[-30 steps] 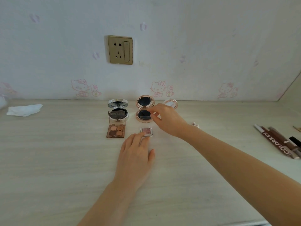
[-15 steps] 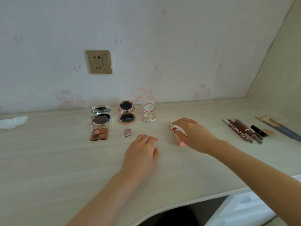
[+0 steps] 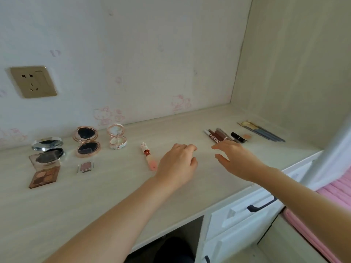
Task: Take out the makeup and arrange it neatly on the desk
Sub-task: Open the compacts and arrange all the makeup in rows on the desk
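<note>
Hands over desk (image 3: 114, 196), left hand (image 3: 177, 164) empty (fingers curled), right hand (image 3: 235, 160) spread near pencils (image 3: 218, 136)

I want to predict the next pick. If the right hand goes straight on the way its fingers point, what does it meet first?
Probably the brown pencils, lying just beyond the right hand; height above them is unclear.

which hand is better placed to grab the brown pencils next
Right. The right hand is open, its fingertips right at the brown pencils. The left hand sits farther left, beside the pink lip tube.
</note>
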A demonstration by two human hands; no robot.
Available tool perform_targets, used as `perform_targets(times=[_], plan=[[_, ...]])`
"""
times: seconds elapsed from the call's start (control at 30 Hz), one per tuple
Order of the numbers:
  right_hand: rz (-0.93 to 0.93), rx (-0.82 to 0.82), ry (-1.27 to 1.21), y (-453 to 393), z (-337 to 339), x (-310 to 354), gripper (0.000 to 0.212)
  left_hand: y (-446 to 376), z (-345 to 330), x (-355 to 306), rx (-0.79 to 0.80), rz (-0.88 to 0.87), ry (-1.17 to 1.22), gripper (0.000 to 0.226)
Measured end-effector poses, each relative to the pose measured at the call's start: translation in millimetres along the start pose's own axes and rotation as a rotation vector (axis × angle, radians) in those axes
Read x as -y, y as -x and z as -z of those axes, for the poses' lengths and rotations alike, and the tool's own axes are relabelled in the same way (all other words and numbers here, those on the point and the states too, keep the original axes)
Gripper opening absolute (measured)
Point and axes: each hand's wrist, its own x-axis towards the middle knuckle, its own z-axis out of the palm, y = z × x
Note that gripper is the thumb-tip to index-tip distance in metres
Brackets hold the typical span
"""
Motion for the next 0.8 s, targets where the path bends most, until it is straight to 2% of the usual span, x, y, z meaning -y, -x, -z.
perform_targets(times=[0.4,0.63,0.73,0.8], plan=[[-0.198,-0.033,0.028,1.4,4.3,-125.5,0.029,-106.7,-69.1,-58.3,0.086,-0.119,0.056,0.026],[-0.337,-0.047,0.029,-41.4,4.8,-163.1,0.032,-172.9,-98.4,-87.9,0.171,-0.019,0.15,0.033],[-0.364,-0.022,0.062,-60.7,6.2,-165.8,0.037,-193.3,-107.2,-97.0,0.212,0.013,0.082,0.036],[-0.375,0.034,0.1,-67.4,5.5,-165.4,0.043,-200.0,-112.9,-99.3,0.255,-0.015,-0.047,0.036]])
